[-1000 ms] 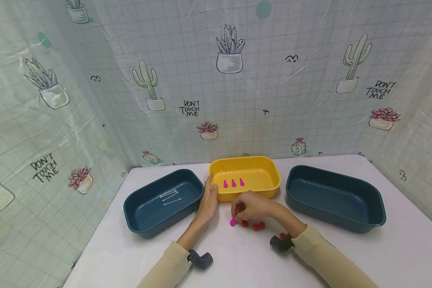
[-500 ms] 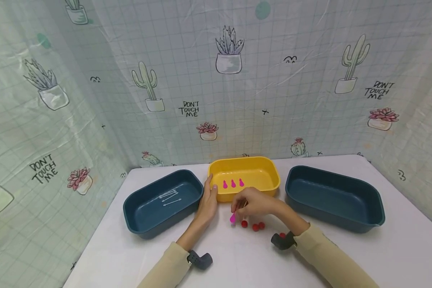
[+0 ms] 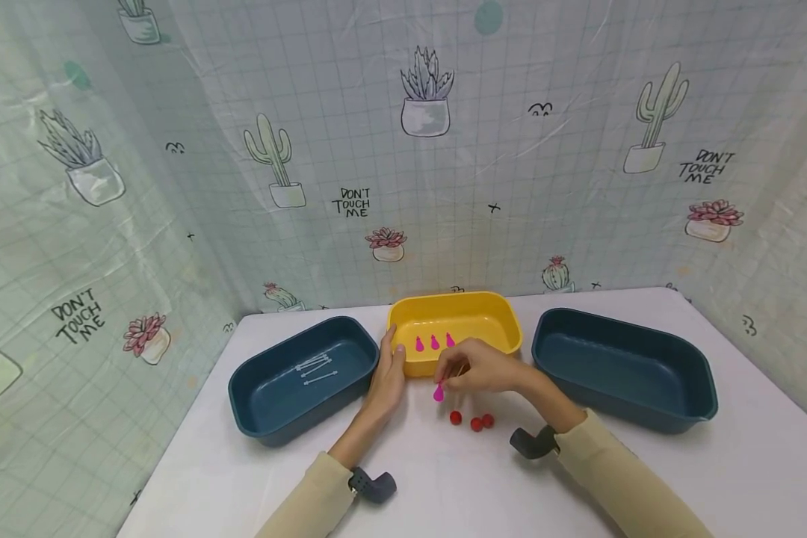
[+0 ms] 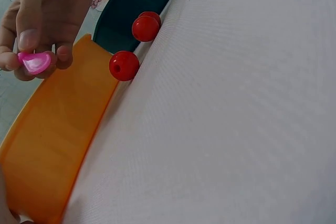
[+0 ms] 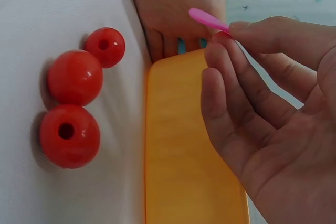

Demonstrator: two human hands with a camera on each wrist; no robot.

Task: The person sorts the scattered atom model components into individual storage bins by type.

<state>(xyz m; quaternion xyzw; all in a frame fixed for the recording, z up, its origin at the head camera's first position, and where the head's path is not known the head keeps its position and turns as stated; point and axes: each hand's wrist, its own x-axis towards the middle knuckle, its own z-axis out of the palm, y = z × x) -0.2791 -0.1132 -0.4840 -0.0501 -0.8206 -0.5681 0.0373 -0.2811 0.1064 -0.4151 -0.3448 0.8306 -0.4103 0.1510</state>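
Note:
My right hand (image 3: 480,366) pinches a small flat pink pear-shaped piece (image 3: 438,393) between thumb and fingertips, just in front of a yellow tray (image 3: 471,299). The right wrist view shows the pink piece (image 5: 207,18) nearly edge-on. My left hand (image 3: 386,377) rests against the tray's front left corner, fingers straight along its side and thumb by the rim. Three similar pink pieces (image 3: 434,342) lie in a row inside the tray. On the table in front are red beads (image 3: 476,424); a red bead (image 5: 70,136) shows a hole in the right wrist view.
To the left stands a dark blue tray (image 3: 262,418) with several thin pale rods (image 3: 320,378) in it. Another dark blue tray (image 3: 619,362) stands to the right. Behind the white table (image 3: 444,486) hangs a curtain printed with cacti (image 3: 427,179).
My right hand has lifted the pink piece off the table and carried it up toward the yellow tray. The left hand stays at the tray's corner.

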